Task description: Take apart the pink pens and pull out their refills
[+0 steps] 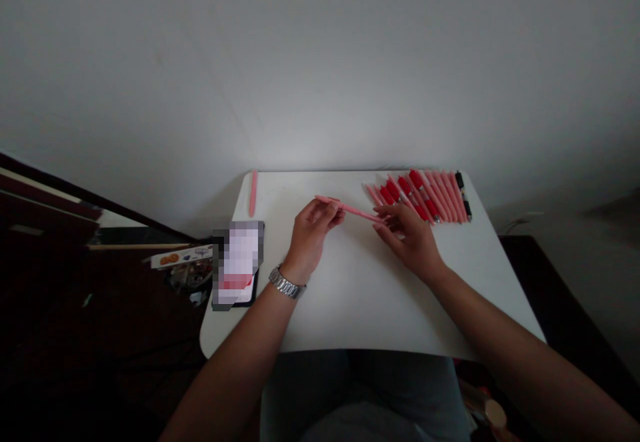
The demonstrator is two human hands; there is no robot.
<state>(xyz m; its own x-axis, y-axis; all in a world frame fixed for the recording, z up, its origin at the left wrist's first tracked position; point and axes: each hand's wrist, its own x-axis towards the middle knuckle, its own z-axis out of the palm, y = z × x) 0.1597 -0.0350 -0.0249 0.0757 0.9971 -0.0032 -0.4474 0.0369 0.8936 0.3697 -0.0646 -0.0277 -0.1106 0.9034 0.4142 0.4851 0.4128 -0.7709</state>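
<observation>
While pinched at both ends just above the white counter (350,309), a slim pink pen (353,211): left hand (315,229) grip closed on one end, right hand (407,235) grip closed on the other. Judged light, stiff, smooth-barrelled, likely to roll; best taken at mid-barrel. Beside the right hand, a row of red and pink pens (425,195); one stray pen (253,192) at the far left corner. Bare grey wall (320,62), dim room.

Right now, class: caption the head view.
Left hand and right hand hold a pink pen above a white table.
</observation>
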